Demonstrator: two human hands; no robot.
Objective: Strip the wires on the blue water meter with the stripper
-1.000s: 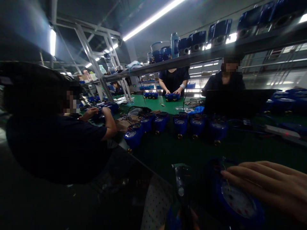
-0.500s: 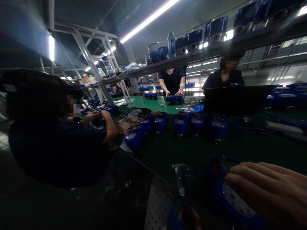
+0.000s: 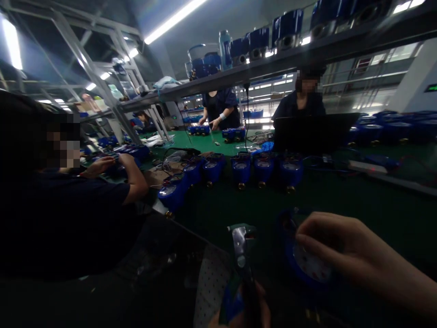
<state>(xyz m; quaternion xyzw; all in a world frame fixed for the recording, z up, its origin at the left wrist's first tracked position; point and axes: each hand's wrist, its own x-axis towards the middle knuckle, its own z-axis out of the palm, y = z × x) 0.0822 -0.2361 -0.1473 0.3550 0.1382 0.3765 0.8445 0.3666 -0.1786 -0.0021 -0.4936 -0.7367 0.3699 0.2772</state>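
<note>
Your one view comes from your head, facing forward along the green bench [image 3: 239, 209] more than down. Your hands sit close, at the bottom edge: the left hand [image 3: 239, 316] is barely in view, the right hand [image 3: 344, 255] enters from the lower right. Beyond them stands a row of blue meters [image 3: 239, 168]; co-workers are farther off.

I'm looking into a factory assembly hall. A long green workbench [image 3: 239, 205] runs away from me with a row of blue water meters [image 3: 235, 168] set along it, and more meters [image 3: 287, 27] sit on the steel shelf [image 3: 307, 52] overhead. Other workers [image 3: 220, 107] stand or sit along both sides under strip lights [image 3: 174, 20].
</note>
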